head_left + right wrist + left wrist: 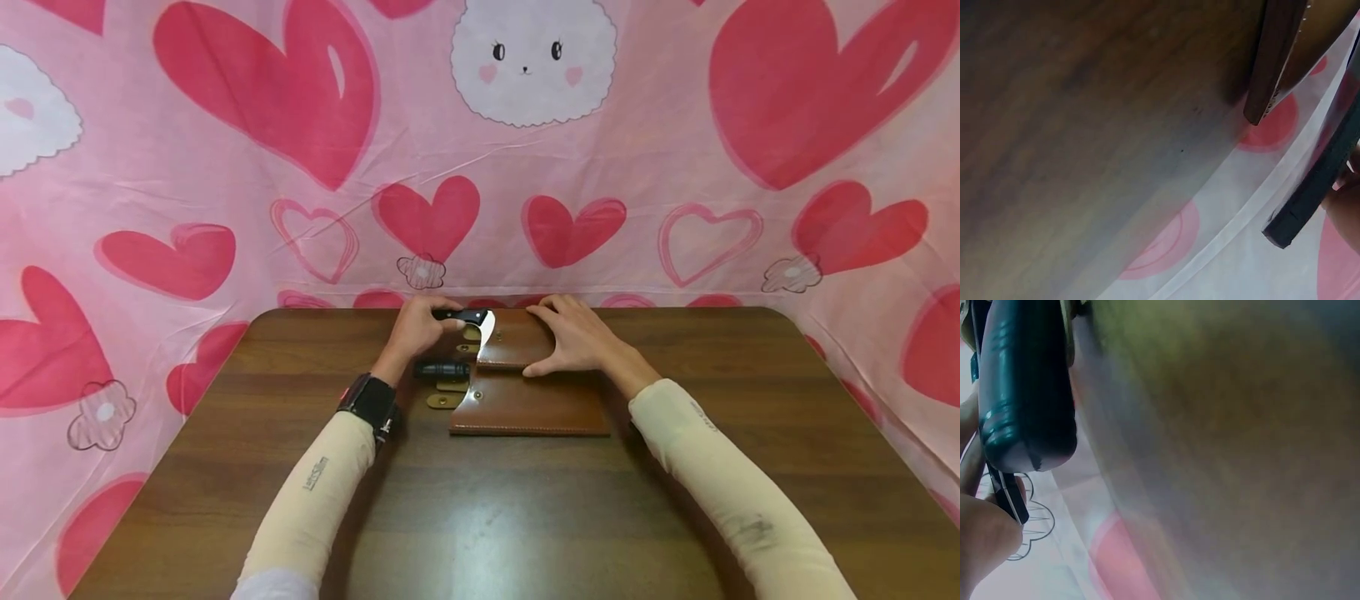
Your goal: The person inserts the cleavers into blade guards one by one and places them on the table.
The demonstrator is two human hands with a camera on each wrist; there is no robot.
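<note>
At the table's far edge, my left hand [418, 327] pinches the black riveted handle [471, 317] of a knife. A bright strip of its blade [487, 332] shows at the mouth of a brown leather sheath [513, 343]; the rest is hidden inside. My right hand [579, 335] grips this sheath across its width, fingers on the far edge and thumb on the near one. In the right wrist view the sheath's dark edge [1316, 181] is raised off the table. Just nearer lies a second brown sheath [536, 410], with a ridged black handle [441, 369] sticking out leftward.
Tan snap straps [444, 401] extend left from the sheaths. Both rest over a brown wood-grain table [480, 517]. A pink cloth [420, 150] printed with hearts hangs close behind the far edge.
</note>
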